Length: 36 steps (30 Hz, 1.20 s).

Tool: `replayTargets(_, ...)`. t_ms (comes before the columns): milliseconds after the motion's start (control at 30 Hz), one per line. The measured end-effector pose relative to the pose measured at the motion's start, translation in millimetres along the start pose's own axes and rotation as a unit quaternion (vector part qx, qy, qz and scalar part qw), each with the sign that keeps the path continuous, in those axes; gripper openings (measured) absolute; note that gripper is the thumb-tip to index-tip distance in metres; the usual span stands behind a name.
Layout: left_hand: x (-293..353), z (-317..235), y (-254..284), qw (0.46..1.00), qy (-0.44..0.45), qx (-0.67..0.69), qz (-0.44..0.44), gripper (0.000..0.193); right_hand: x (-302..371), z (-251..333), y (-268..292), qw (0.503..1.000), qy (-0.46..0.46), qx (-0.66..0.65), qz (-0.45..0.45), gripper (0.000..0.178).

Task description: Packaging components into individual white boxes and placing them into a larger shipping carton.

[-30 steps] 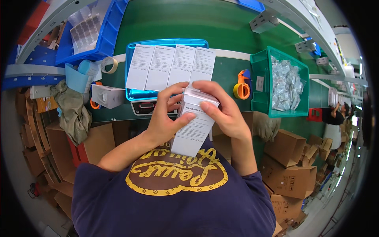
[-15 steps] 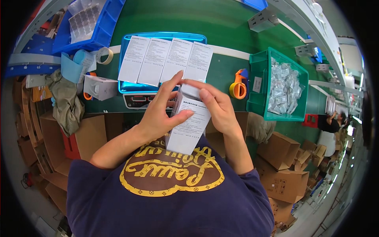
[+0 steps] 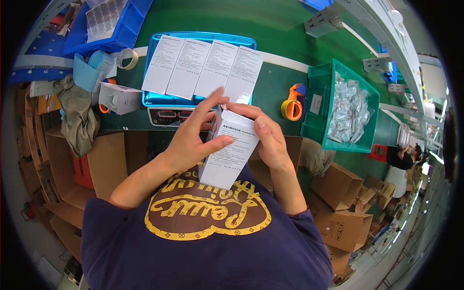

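Observation:
A tall white carton with printed text on its front leans close to my shirt, between both hands. My left hand grips its left side, thumb across the printed front and fingers up behind the top edge. Over the top flap lie the fingers of my right hand, its thumb at the upper right corner. The flap is down or nearly so; whether its edge is tucked in, I cannot tell. Beyond my hands, several matching white cartons lie side by side on a shiny blue tray.
The tray sits on a scale with a lit display. To the right are an orange tape dispenser and a green bin of clear small packets. At left stand an open white box, a tape roll and a blue bin.
My right fingers have pressed the carton's top flap lower and shifted slightly, the thumb moving toward the right corner. My left hand keeps its grip. The whole view has shifted a little.

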<state>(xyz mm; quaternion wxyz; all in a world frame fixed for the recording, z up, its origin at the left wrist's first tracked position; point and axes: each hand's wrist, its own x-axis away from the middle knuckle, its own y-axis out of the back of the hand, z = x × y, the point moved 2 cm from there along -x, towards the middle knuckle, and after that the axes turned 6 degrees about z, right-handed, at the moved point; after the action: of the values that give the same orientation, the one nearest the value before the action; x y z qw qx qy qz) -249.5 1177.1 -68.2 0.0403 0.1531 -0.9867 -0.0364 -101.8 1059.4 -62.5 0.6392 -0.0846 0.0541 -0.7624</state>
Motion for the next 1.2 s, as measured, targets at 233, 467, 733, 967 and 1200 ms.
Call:
replayTargets(233, 5.3, 2.3, -4.9, 0.99, -0.017, 0.139, -0.027, 0.041, 6.3, 11.6, 2.8, 0.997, 0.006, 0.079, 0.022, 0.048)
replayTargets(467, 13.1, 4.2, 4.5, 0.982, 0.013, 0.19, 0.017, 0.037, 18.0, 5.0, -8.0, 0.997, 0.012, 0.074, 0.027, 0.046)
replayTargets(733, 15.6, 1.3, 19.1, 0.984, -0.025, 0.177, 0.02, 0.035, 5.3, 0.1, -26.0, 0.996, 0.059, 0.062, -0.026, 0.061)
replayTargets(967, 20.0, 4.8, 20.8, 0.982, -0.023, 0.189, -0.019, 0.034, 14.7, -9.3, -45.1, 0.973, 0.083, 0.026, -0.213, 0.048)
replayTargets(1200, 18.9, -0.2, 19.3, 0.984, -0.022, 0.172, -0.032, 0.035, 13.9, -7.1, -46.8, 0.974, 0.095, 0.051, -0.199, 0.044)
